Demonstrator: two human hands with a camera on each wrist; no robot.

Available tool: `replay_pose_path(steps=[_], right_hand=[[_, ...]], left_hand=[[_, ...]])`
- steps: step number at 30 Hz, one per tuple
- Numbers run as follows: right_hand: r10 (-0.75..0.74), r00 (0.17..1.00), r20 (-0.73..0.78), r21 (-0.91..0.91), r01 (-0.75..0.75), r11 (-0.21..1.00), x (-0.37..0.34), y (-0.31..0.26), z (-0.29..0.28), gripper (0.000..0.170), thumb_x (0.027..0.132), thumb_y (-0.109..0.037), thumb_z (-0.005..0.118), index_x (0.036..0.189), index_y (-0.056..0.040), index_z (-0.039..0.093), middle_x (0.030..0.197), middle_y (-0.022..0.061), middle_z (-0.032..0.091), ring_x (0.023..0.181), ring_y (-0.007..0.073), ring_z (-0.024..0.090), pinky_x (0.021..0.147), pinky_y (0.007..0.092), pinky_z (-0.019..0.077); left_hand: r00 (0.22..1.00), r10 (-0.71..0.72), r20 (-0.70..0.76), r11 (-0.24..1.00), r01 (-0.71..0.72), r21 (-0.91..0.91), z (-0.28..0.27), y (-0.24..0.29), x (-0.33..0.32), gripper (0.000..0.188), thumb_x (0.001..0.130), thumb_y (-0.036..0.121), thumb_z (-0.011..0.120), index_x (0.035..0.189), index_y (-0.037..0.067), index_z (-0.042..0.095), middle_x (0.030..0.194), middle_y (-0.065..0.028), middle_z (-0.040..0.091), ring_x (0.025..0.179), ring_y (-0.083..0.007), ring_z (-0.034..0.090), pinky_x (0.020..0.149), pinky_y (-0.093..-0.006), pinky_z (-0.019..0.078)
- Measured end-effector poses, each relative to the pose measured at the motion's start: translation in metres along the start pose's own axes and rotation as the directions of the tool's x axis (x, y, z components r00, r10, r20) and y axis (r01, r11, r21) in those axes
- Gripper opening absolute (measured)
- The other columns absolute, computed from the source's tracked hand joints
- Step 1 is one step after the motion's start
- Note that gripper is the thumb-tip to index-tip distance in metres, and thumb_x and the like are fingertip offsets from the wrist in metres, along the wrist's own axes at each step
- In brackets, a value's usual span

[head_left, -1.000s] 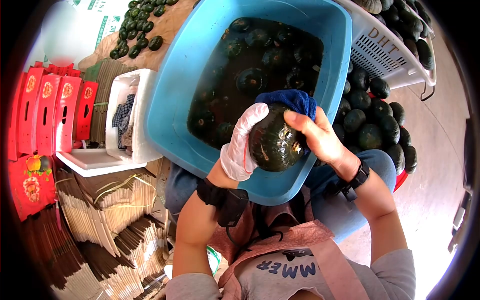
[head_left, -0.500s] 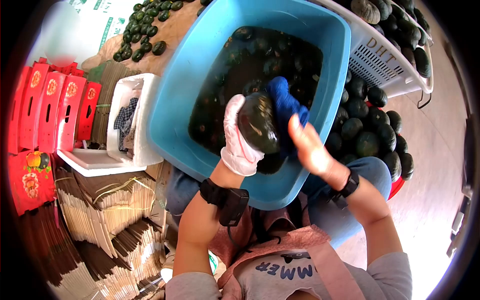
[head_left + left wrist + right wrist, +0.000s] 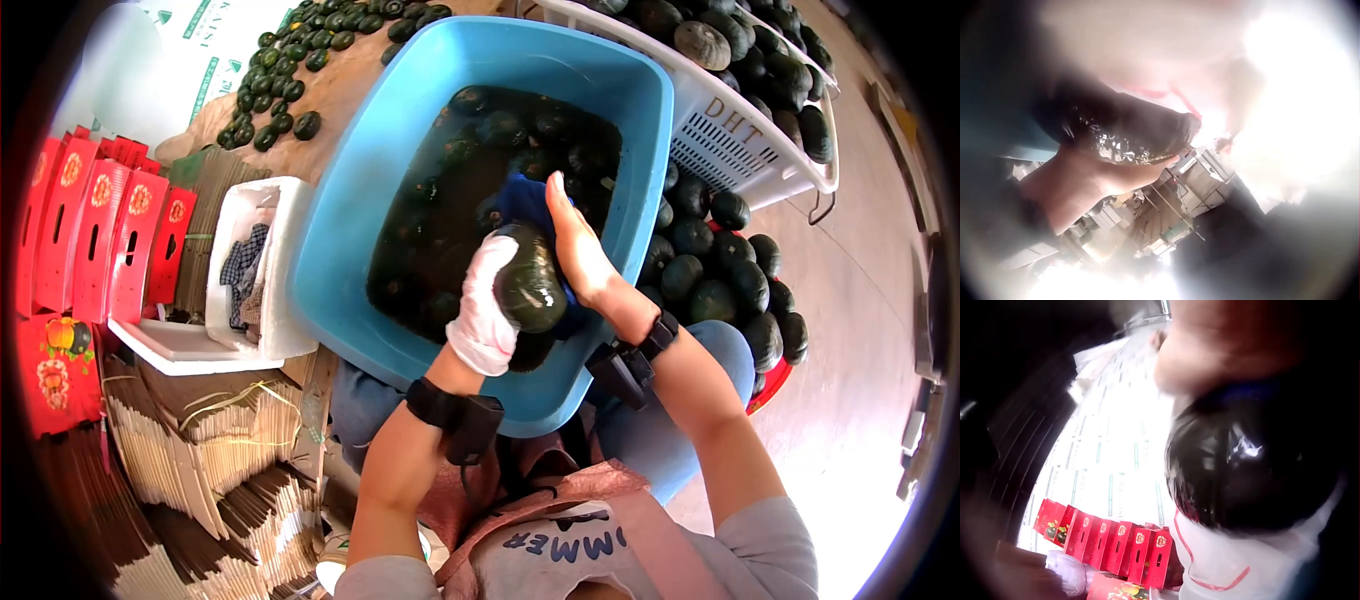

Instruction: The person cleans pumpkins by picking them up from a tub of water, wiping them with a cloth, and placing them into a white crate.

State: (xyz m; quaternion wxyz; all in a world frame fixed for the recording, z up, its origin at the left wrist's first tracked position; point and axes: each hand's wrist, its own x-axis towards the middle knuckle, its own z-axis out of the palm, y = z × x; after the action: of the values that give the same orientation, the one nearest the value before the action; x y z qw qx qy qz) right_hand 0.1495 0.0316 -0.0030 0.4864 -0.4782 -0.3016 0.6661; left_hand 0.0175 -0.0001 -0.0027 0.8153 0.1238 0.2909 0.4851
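In the head view, my left hand [image 3: 487, 310], in a thin white glove, grips a wet, dark green pumpkin [image 3: 530, 285] over the basin. My bare right hand [image 3: 585, 245] holds a dark blue cloth [image 3: 525, 200] against the pumpkin's far and right side, thumb pointing up; its other fingers are hidden behind. Below the hands, the light blue basin [image 3: 335, 270] contains murky water with several dark pumpkins in it. The pumpkin's glossy skin [image 3: 1241, 456] fills much of the right wrist view, with the white glove under it. Glare washes out much of the left wrist view.
At right, a white crate [image 3: 735, 140] of pumpkins stands behind a heap of dark pumpkins [image 3: 715, 260] in a red container. To the left are a white foam box [image 3: 300, 225] with cloths, red cartons [image 3: 95, 230] and stacked cardboard [image 3: 160, 440]. Small green pumpkins [image 3: 265, 105] lie on brown paper.
Both hands have turned the pumpkin, and its stem end no longer shows. The right thumb has come off the skin and points up; the cloth has shifted on the pumpkin. The head view has shifted.
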Motion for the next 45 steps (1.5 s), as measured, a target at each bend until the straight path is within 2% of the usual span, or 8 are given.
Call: replay_pose_path(steps=[8, 10, 13, 22, 30, 34, 38, 45], right_hand=[[-0.047, 0.826, 0.562, 0.486, -0.283, 0.827, -0.016, -0.01, -0.024, 0.072, 0.092, -0.069, 0.034, 0.125, -0.008, 0.054, 0.103, 0.0058, 0.065, 0.087, 0.0181, 0.064, 0.063, 0.0296, 0.0551], [-0.125, 0.95, 0.286, 0.48, -0.029, 0.877, -0.025, -0.002, -0.011, 0.076, 0.093, -0.066, 0.039, 0.14, -0.0056, 0.042, 0.125, 0.0053, 0.057, 0.11, 0.0174, 0.057, 0.089, 0.0296, 0.0502], [-0.478, 0.787, 0.39, 0.146, 0.459, 0.876, -0.031, 0.0, -0.019, 0.096, 0.082, -0.05, 0.07, 0.149, -0.0009, 0.022, 0.153, 0.0096, 0.029, 0.14, 0.0209, 0.028, 0.116, 0.0359, 0.0177], [-0.631, 0.465, 0.621, -0.487, 0.86, 0.154, -0.055, -0.01, -0.005, 0.068, 0.063, -0.022, 0.087, 0.121, -0.0032, 0.057, 0.123, 0.0191, 0.057, 0.119, 0.0395, 0.051, 0.103, 0.0433, 0.0411], [-0.667, 0.633, 0.393, -0.497, 0.756, 0.425, -0.045, -0.011, 0.001, 0.063, 0.056, -0.014, 0.089, 0.111, -0.0074, 0.061, 0.108, 0.014, 0.063, 0.1, 0.0353, 0.06, 0.09, 0.038, 0.0477], [-0.588, 0.741, 0.324, -0.345, 0.672, 0.656, -0.033, 0.002, 0.005, 0.075, 0.058, -0.01, 0.09, 0.122, -0.0009, 0.05, 0.114, 0.0099, 0.06, 0.105, 0.0238, 0.059, 0.094, 0.0349, 0.0449], [-0.113, 0.927, 0.359, 0.18, 0.051, 0.982, -0.037, 0.0, -0.006, 0.074, 0.071, -0.009, 0.083, 0.132, -0.0005, 0.043, 0.124, 0.0066, 0.057, 0.114, 0.0176, 0.053, 0.102, 0.035, 0.0403], [-0.09, 0.907, 0.411, 0.306, -0.044, 0.951, -0.041, 0.005, -0.008, 0.066, 0.078, -0.018, 0.078, 0.133, -0.0006, 0.046, 0.123, 0.0071, 0.059, 0.117, 0.0184, 0.053, 0.103, 0.0348, 0.0393]], left_hand=[[0.799, 0.04, 0.6, 0.999, -0.01, -0.052, 0.004, 0.02, -0.011, 0.068, 0.09, 0.062, 0.04, 0.14, 0.016, 0.042, 0.142, -0.0058, 0.047, 0.132, -0.0246, 0.043, 0.108, -0.0572, 0.0321], [0.897, -0.042, 0.441, 0.998, 0.06, -0.026, 0.007, 0.026, -0.01, 0.065, 0.089, 0.063, 0.043, 0.14, 0.023, 0.041, 0.143, 0.0003, 0.047, 0.135, -0.0177, 0.038, 0.113, -0.0558, 0.0184], [0.859, 0.125, 0.496, 0.992, -0.122, -0.038, 0.003, 0.025, -0.008, 0.06, 0.087, 0.053, 0.056, 0.139, 0.024, 0.044, 0.138, -0.0006, 0.052, 0.129, -0.0202, 0.046, 0.113, -0.0546, 0.0212], [0.97, 0.075, 0.229, 0.991, -0.046, -0.127, -0.001, 0.031, -0.014, 0.059, 0.095, 0.05, 0.036, 0.134, 0.006, 0.048, 0.133, -0.014, 0.054, 0.121, -0.029, 0.052, 0.108, -0.0492, 0.035], [0.996, 0.042, 0.081, 0.96, -0.018, -0.278, 0.015, 0.039, -0.01, 0.047, 0.096, 0.046, 0.051, 0.112, 0.003, 0.062, 0.106, -0.0125, 0.066, 0.099, -0.0268, 0.064, 0.09, -0.041, 0.0527], [0.925, 0.292, -0.244, 0.956, -0.286, 0.059, 0.013, 0.024, -0.002, 0.043, 0.095, 0.043, 0.054, 0.117, 0.006, 0.059, 0.114, -0.0105, 0.063, 0.104, -0.0252, 0.062, 0.093, -0.0441, 0.0509], [0.968, 0.134, -0.214, 0.991, -0.132, 0.025, 0.017, 0.061, -0.021, 0.062, 0.091, 0.063, 0.043, 0.092, 0.005, 0.063, 0.111, -0.0169, 0.062, 0.108, -0.0344, 0.059, 0.087, -0.0544, 0.0512], [0.965, 0.097, 0.242, 0.994, -0.081, -0.074, -0.01, 0.034, 0.004, 0.058, 0.095, 0.053, 0.04, 0.13, 0.008, 0.053, 0.13, -0.0108, 0.057, 0.12, -0.0254, 0.054, 0.105, -0.0501, 0.0387]])
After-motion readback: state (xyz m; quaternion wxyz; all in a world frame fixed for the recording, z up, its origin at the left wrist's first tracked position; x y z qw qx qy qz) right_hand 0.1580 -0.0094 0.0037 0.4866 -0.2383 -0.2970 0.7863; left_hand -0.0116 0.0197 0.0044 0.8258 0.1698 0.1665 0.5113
